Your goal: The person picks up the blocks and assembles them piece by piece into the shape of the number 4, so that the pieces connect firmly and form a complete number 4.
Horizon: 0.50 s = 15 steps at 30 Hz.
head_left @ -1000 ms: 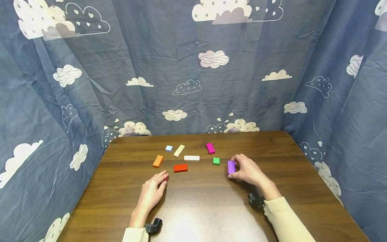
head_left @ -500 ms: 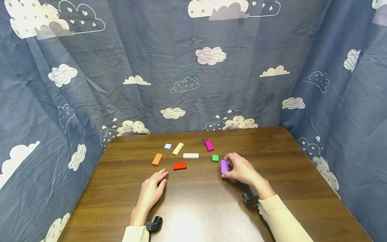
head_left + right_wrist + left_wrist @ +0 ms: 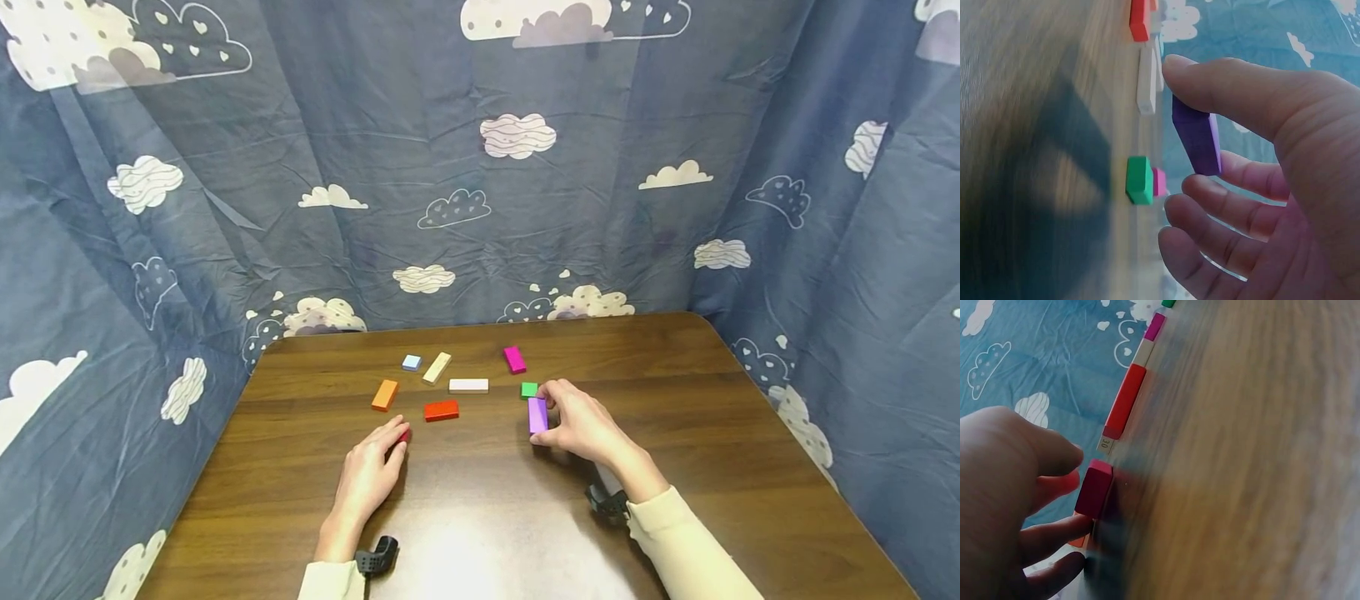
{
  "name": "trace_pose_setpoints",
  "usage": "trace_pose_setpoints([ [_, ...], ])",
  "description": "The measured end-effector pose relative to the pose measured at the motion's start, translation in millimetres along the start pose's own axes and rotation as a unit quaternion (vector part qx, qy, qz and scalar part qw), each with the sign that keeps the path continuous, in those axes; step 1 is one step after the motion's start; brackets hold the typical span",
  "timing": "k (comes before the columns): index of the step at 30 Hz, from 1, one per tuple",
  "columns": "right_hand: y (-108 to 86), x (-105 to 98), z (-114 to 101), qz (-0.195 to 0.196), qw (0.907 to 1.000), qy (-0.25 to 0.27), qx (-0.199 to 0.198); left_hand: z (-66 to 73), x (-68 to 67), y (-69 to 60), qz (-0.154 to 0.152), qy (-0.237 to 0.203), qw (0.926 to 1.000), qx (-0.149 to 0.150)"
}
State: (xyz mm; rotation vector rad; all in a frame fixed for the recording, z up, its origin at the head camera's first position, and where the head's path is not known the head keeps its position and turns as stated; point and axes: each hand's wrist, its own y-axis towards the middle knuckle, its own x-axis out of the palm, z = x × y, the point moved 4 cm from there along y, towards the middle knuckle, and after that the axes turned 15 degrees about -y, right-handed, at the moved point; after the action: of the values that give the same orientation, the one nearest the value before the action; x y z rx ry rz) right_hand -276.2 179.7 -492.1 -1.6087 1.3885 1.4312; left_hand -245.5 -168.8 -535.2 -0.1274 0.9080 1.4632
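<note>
A crimson block [image 3: 404, 436] [image 3: 1094, 489] lies at the fingertips of my left hand [image 3: 367, 475] [image 3: 1010, 500]. The fingers are loosely bent beside it, and the left wrist view shows a gap between thumb and block. My right hand [image 3: 592, 429] [image 3: 1297, 162] pinches a purple block [image 3: 537, 415] [image 3: 1199, 137] between thumb and fingers; the right wrist view shows it tilted. Just beyond this block in the head view is a small green block [image 3: 528, 390] [image 3: 1139, 180].
On the wooden table [image 3: 480, 492] lie a red block [image 3: 441, 411], a white one [image 3: 468, 386], an orange one [image 3: 385, 395], a cream one [image 3: 437, 368], a light blue one [image 3: 412, 362] and a magenta one [image 3: 514, 360]. A cloud-patterned curtain [image 3: 450, 250] hangs behind.
My right hand has moved left with the purple block, closer to the green block. My left hand has stayed by the crimson block. The head view has shifted slightly.
</note>
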Motion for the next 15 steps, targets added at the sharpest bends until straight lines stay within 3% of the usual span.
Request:
trace_pose_setpoints([
  [15,-3.7,10,-33,-0.007,0.9992,0.006,-0.039,16.0,-1.2,3.2,0.031,-0.021,0.9979,0.053],
])
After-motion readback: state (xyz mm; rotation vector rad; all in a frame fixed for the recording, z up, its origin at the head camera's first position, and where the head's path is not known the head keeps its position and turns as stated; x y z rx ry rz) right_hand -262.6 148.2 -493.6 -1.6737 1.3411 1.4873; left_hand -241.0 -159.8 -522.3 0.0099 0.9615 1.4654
